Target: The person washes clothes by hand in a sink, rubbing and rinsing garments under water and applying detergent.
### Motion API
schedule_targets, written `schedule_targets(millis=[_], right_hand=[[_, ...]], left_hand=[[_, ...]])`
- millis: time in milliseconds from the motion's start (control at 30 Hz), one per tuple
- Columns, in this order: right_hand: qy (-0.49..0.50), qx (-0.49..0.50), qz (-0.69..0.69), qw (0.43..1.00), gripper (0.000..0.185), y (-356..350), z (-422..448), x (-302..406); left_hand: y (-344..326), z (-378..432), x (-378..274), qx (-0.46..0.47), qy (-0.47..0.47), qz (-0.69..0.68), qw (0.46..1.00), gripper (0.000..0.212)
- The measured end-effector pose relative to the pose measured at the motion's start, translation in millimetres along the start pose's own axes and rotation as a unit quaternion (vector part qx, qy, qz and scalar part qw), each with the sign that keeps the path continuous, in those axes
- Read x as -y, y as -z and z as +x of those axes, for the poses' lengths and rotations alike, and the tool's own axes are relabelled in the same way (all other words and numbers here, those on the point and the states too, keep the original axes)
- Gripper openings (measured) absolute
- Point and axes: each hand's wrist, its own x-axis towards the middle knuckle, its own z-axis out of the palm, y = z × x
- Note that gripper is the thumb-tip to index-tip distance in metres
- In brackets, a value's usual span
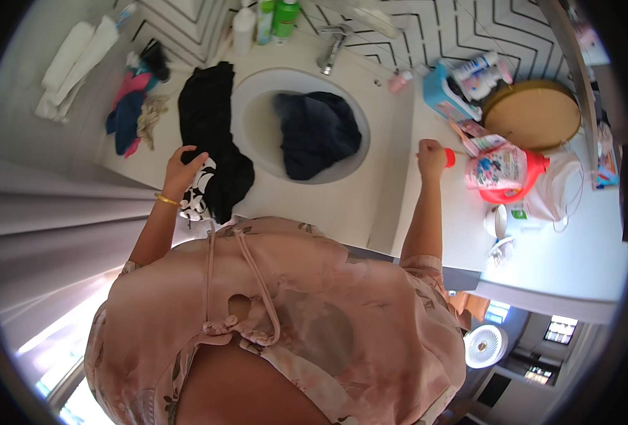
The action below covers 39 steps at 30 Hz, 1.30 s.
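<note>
My left hand (180, 172) grips a black garment (207, 106) lying along the left side of the washbasin, its thumb and fingers around a fold. A black-and-white patterned cloth (198, 194) hangs below that hand. In the white oval basin (258, 114), a dark navy garment (319, 135) sits partly in cloudy water. My right hand (431, 159) is over the counter right of the basin, fingers curled around a red cap (450, 158) that sticks out at its side. Just right of it lies a pink detergent bottle (497, 169) with a red handle.
A chrome faucet (335, 50) stands behind the basin, near a green bottle (285, 21). Small coloured clothes (128, 117) lie at the left. On the right are a blue basket (447, 93), a round golden tray (532, 114), a white cup (497, 220) and a white bucket (553, 186).
</note>
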Motion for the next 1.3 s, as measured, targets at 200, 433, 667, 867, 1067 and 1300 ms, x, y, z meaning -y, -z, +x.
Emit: schedule_targets(millis=[200, 433, 667, 867, 1067, 1300], right_hand=[[-0.007, -0.088, -0.143, 0.986, 0.041, 62.5, 14.9, -28.8], [-0.167, -0.081, -0.161, 0.969, 0.092, 38.6, 27.0, -37.9], [0.034, -0.112, -0.005, 0.993, 0.059, 3.9, 49.0, -97.6], [0.226, -0.028, -0.048, 0.972, 0.053, -32.1, 21.5, 48.0], [0.429, 0.096, 0.007, 0.898, 0.059, -63.9, -42.2, 207.7], [0.651, 0.117, -0.123, 0.74, 0.053, -64.3, -120.3, 342.8]], left_hand=[[-38.8, 5.7, 11.6, -0.067, -0.196, 0.17, 0.963, 0.051], [-40.4, -5.3, 23.2, -0.115, -0.227, 0.251, 0.934, 0.052], [-44.2, -13.1, 14.6, -0.122, -0.181, 0.211, 0.953, 0.054], [-36.6, -14.3, 21.6, -0.141, -0.158, 0.182, 0.96, 0.053], [-35.8, -12.7, 21.5, -0.119, -0.147, 0.169, 0.967, 0.051], [-34.3, -10.8, 25.6, -0.102, -0.157, 0.18, 0.966, 0.053]])
